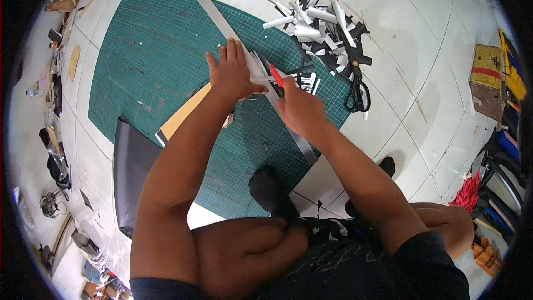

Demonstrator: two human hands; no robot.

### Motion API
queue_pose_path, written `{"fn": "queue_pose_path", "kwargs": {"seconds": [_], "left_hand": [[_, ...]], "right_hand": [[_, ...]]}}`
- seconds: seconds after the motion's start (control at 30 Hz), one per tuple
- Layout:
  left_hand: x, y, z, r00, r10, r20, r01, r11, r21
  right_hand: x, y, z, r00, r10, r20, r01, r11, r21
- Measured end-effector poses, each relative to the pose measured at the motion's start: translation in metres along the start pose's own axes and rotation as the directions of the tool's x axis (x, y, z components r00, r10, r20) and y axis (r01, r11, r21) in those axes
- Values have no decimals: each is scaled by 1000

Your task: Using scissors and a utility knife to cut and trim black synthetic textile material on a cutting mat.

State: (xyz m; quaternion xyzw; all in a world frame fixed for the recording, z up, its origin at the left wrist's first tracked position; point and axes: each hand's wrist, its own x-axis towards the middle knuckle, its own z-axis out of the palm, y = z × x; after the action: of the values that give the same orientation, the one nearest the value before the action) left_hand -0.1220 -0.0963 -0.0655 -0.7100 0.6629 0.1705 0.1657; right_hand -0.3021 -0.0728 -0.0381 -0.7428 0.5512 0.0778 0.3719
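Note:
A long metal ruler (222, 22) lies diagonally across a green cutting mat (150, 61) on the tiled floor. My left hand (229, 75) presses flat on the ruler, fingers spread. My right hand (300, 108) grips a red-handled knife (276, 76) and holds its blade against the ruler's right edge. Thin black and white strips (308, 81) lie just beyond the knife, next to the ruler. A tan board with a white and black edge (180, 116) sticks out from under my left forearm.
A heap of cut black and white strips (325, 28) sits at the mat's far right corner, with black scissors (358, 91) beside it. A black sheet (130, 166) lies at the mat's near left. Clutter lines the left wall and bags (488, 78) the right.

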Motion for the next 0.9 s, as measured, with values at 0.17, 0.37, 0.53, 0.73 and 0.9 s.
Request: {"fn": "queue_pose_path", "kwargs": {"seconds": [0.17,0.37,0.53,0.73,0.9], "left_hand": [[0,0,-4,1000,-7,5,7,1000,15],[-4,2,-5,1000,-25,10,24,999,41],[1,1,-6,1000,-1,-4,1,1000,-2],[0,1,-6,1000,-10,23,9,1000,23],[-4,0,-4,1000,-13,18,13,999,47]], "right_hand": [[27,-17,4,997,-64,35,63,998,16],[31,-18,7,994,-49,96,50,999,-4],[23,-7,7,996,-68,51,70,997,-26],[-46,36,37,993,8,121,5,994,-106],[-47,47,25,997,-36,63,43,993,-108]]}}
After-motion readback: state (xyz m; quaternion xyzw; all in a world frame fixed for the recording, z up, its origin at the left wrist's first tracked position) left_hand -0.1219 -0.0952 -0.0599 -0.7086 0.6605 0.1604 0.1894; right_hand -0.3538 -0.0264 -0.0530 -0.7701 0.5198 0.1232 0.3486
